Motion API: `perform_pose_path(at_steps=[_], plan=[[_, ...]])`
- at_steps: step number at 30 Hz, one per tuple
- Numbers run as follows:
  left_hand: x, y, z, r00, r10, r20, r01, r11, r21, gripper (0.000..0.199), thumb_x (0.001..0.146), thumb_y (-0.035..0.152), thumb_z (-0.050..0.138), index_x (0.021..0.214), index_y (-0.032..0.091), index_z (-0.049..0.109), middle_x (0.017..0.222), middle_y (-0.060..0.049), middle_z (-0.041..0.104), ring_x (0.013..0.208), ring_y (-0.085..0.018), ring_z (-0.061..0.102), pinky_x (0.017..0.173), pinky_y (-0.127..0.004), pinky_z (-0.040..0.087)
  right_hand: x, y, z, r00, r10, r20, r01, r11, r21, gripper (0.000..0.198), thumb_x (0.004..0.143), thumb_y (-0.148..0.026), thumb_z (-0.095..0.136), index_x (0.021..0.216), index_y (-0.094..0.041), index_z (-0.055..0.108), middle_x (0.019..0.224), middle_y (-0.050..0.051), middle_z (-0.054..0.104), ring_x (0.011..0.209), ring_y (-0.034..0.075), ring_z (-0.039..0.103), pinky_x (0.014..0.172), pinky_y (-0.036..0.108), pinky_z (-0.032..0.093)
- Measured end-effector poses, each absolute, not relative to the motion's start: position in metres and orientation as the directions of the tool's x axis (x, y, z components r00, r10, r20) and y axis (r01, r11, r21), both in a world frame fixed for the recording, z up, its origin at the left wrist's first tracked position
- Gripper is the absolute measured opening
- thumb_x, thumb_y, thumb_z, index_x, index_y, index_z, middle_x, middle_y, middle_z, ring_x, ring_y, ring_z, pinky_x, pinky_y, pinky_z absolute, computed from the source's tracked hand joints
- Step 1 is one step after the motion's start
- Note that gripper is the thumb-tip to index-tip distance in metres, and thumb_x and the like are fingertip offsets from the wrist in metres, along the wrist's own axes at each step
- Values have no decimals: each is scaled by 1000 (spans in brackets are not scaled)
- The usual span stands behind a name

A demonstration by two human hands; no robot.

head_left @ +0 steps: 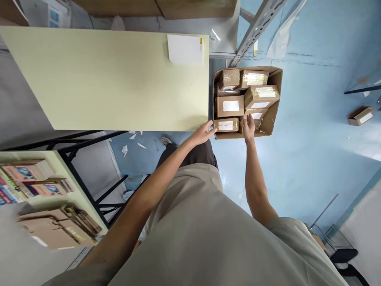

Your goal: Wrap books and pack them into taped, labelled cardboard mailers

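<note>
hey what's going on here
A person is reaching toward an open carton packed with small taped boxes. The left hand is at its near left corner; the right hand is over the boxes at the near side. Whether either grips anything is unclear. A table stands left of the carton.

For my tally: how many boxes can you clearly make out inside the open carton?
6 in the open carton: far-left box, middle-left box, near-left box, far-right box, middle-right box, near-right box. Others may be hidden beneath or between.
</note>
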State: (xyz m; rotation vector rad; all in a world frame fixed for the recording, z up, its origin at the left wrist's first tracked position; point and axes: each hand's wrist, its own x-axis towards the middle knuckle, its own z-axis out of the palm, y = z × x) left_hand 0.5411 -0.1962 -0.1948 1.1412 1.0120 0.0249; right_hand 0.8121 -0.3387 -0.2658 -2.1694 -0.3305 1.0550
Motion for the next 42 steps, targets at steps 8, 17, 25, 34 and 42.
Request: perform_pose_path(at_steps=[8, 17, 25, 34, 42], plan=[[425, -187, -96, 574, 569, -589, 236, 574, 784, 69, 103, 83, 73, 117, 16, 85, 110, -20, 92, 115, -40, 90, 123, -61, 64, 734, -281, -172, 578, 742, -340, 158, -510, -845, 110, 91, -98, 65, 167, -19, 65, 170, 25, 69, 166, 41, 63, 140, 64, 49], [191, -216, -34, 139, 918, -370, -165, 390, 906, 58, 99, 62, 80, 143, 25, 83, 157, -16, 81, 139, -36, 83, 129, -57, 60, 497, -183, -47, 178, 973, -149, 283, -196, -939, 77, 101, -85, 72, 152, -28, 77, 157, 17, 80, 152, 38, 75, 133, 64, 58], [0, -296, 9, -456, 828, -327, -349, 172, 921, 61, 105, 75, 73, 132, 21, 88, 134, -16, 90, 135, -39, 85, 129, -62, 60, 256, -124, -9, -323, 944, -69, 268, 21, -963, 66, 98, -81, 80, 139, -30, 83, 141, 14, 88, 137, 37, 83, 131, 68, 60], [-116, -361, -2, -785, 516, -343, -370, 54, 927, 61, 99, 59, 69, 148, 24, 80, 160, -16, 79, 143, -34, 81, 132, -57, 58, 24, -93, 4, -715, 699, -12, 163, 150, -975, 68, 100, -84, 78, 142, -31, 83, 138, 13, 88, 138, 38, 83, 133, 66, 59], [-197, -349, -1, -876, 301, -376, -383, 37, 923, 65, 99, 67, 74, 147, 24, 79, 157, -19, 80, 144, -37, 81, 131, -58, 58, -127, -68, -15, -877, 477, -63, 124, 99, -987, 73, 95, -91, 81, 136, -30, 86, 136, 13, 89, 134, 36, 84, 128, 59, 63]])
